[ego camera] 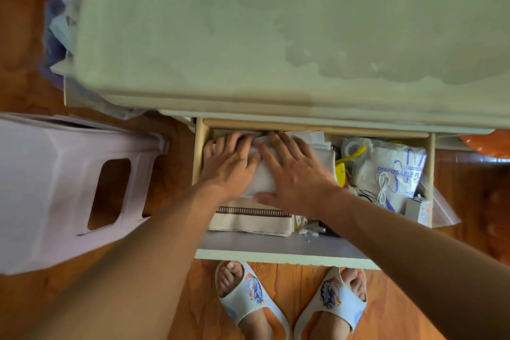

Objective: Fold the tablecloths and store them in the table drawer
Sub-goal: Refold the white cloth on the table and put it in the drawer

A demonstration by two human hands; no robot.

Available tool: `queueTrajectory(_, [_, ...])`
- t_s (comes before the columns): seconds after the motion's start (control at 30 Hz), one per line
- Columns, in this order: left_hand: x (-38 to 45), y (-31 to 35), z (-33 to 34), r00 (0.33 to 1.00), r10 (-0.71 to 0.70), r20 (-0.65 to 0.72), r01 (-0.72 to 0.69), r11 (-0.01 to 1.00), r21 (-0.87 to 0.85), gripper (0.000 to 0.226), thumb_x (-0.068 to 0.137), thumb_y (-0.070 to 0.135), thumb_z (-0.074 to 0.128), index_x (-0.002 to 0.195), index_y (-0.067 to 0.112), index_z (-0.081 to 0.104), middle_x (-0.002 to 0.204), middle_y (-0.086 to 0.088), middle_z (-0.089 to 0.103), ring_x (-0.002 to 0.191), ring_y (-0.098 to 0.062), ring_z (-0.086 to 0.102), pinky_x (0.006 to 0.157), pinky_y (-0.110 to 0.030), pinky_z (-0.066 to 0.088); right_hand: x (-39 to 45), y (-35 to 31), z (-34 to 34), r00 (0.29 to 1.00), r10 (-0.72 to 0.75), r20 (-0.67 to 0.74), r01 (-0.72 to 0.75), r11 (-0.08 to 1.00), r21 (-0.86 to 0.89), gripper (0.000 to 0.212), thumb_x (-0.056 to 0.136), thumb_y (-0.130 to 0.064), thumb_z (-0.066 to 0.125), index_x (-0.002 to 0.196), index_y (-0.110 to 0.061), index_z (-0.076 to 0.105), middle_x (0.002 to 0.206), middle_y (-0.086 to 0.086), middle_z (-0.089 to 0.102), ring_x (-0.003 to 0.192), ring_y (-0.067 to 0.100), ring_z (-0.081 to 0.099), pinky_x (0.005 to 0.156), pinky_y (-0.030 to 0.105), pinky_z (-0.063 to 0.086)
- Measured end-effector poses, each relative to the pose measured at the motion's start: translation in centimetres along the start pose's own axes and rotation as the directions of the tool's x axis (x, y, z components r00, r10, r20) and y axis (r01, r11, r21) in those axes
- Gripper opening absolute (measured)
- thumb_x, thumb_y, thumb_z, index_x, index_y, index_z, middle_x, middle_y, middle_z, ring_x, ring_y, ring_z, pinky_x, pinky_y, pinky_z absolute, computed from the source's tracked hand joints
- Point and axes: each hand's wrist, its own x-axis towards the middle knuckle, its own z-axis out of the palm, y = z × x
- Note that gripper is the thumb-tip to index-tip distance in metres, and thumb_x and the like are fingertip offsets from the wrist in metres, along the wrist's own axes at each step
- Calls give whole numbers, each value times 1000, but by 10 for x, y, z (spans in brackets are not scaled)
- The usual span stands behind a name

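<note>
White folded tablecloth (263, 178) in the drawer's (276, 252) back-left corner, pressed flat under left hand (230, 163) and right hand (296, 174), fingers straight. Could snag against the desk (248, 36) edge when shutting, if bulging.

Your left hand (227, 164) and right hand (296, 176) lay side by side on the folded tablecloth (263, 176) in the drawer (276, 251); a packet (392, 171) sat right, a stool (55, 188) left.

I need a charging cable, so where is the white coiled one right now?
In the head view, the white coiled cable lies in the right part of the open wooden drawer, on the white disposable-gloves bag, right of the right hand.
</note>
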Motion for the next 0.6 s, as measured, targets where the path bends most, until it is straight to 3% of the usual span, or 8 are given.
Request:
queueTrajectory(0.13, [-29,0,9,942,68,-328,-84,996,-35,54,98,40,39,146,17,50,152,-10,43,143,-34,36,120,-52,23,10,7,-1,976,-13,218,32,996,-83,129,70,-77,62,156,-24,-17,164,22,-9,153,37,-7,124,51,0])
queueTrajectory(0.23, [-95,20,16,859,-340,-383,147,880,-453,40,94,23,61,133,16,55,135,-10,51,127,-27,49,101,-34,43,11,4,-5,975,-8,220,33,993,-110,130,68,-72,66,157,-25,-16,163,25,-2,152,40,3,124,49,3])
queueTrajectory(0.27, [-113,31,13,826,-519,-219,241,676,-696,32,95,23,63,126,15,57,125,-7,57,117,-22,57,90,-24,46,10,2,-6,978,-3,210,30,991,-128,129,68,-71,66,157,-23,-14,162,27,3,151,41,7,124,49,5])
queueTrajectory(0.3, [-121,39,7,796,-604,27,306,363,-880,23,98,24,63,117,13,59,115,-7,64,107,-20,64,81,-19,48,9,1,-6,982,-2,189,31,989,-148,127,68,-71,65,157,-22,-11,160,28,9,149,42,12,123,49,8])
queueTrajectory(0.37, [-107,42,1,716,-522,463,365,-285,-886,17,99,24,64,102,8,62,98,-11,69,93,-21,68,79,-24,52,7,-1,-6,989,-14,148,40,983,-178,123,68,-70,61,158,-20,-5,155,29,20,143,42,23,121,50,15])
queueTrajectory(0.4, [-92,41,-2,668,-447,594,376,-486,-789,21,96,25,68,102,6,62,96,-14,67,91,-23,66,82,-30,54,7,-1,-6,991,-23,132,48,981,-188,121,67,-70,60,158,-20,-2,151,28,26,139,42,28,120,50,19])
queueTrajectory(0.5, [-62,47,-7,608,-325,724,295,-754,-587,44,86,30,81,119,11,59,110,-12,69,98,-25,67,94,-44,56,7,-2,-9,994,-33,103,51,983,-179,117,68,-69,59,158,-22,2,144,25,36,131,41,38,115,51,27])
queueTrajectory(0.6, [-60,55,-6,679,-276,681,184,-834,-520,36,88,21,79,116,10,60,105,-15,72,98,-30,69,102,-49,53,6,-4,-15,994,-18,108,34,987,-155,113,69,-66,61,157,-25,2,140,24,38,129,40,40,113,51,29])
